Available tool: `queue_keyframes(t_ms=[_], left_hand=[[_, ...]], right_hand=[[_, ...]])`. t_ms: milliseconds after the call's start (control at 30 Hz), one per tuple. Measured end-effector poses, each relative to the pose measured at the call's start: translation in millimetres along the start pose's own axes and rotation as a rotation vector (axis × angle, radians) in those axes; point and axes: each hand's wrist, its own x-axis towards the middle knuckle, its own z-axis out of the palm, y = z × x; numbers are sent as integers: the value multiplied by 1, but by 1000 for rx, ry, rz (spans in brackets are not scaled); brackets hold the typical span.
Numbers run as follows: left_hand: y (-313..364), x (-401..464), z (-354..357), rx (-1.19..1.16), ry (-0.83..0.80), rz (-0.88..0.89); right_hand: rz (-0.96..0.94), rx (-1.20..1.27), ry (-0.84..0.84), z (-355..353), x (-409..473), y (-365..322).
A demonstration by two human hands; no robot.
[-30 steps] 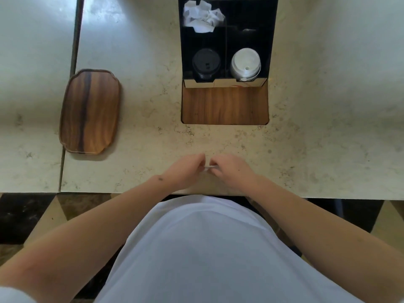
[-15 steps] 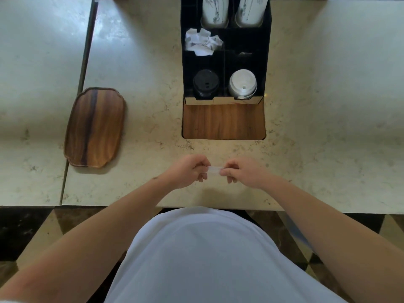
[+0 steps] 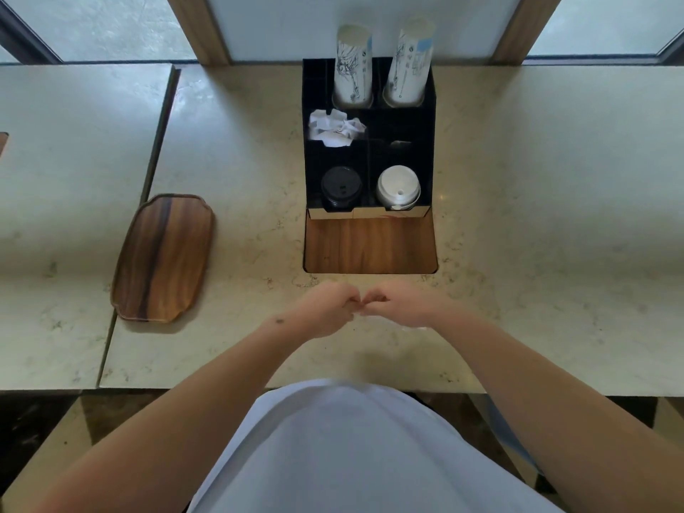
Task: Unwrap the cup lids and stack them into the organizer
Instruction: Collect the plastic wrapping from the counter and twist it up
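**Head view: both hands closed together in front of the organizer**

While the camera looks down over the counter, I log items from left to right. A wooden tray lies on the counter at far left, near the seam between two slabs, well apart from everything else.

The left hand sits curled above the counter's near half, its grip closed into a loose fist. Its knuckles meet those of the right hand, which is curled the same way. The fingertips of both touch at the centre. I cannot tell what, if anything, is pinched between them; the contact point is too small and slightly blurred. A faint pale patch shows on the counter just under the right hand; I cannot identify it.

Beyond the hands, the black organizer stands at the far edge, with a wooden inset panel between it and the hands. In its front left compartment I see the black lids, stacked. In the front right compartment sit the white lids, also stacked. The middle left compartment holds crumpled white wrapping; the middle right looks dark. At the back, two sleeves of paper cups stand upright, side by side, leaning slightly right.
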Motion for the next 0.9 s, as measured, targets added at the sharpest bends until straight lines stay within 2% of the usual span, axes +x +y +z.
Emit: queue_keyframes(t_ms=[100, 200, 333, 633, 900], left_hand=[[2, 0, -15, -117, 76, 29], [-3, -6, -23, -229, 60, 62], [-11, -10, -31, -232, 47, 104], [-30, -13, -48, -267, 9, 51], [-21, -4, -48, -266, -2, 32]], right_hand=[[-50, 33, 22, -7, -1, -17], [-80, 79, 53, -10, -10, -18], [-87, 110, 62, -9, -21, -9], [-115, 280, 68, -15, -33, 17], [-117, 290, 136, -25, -49, 34]])
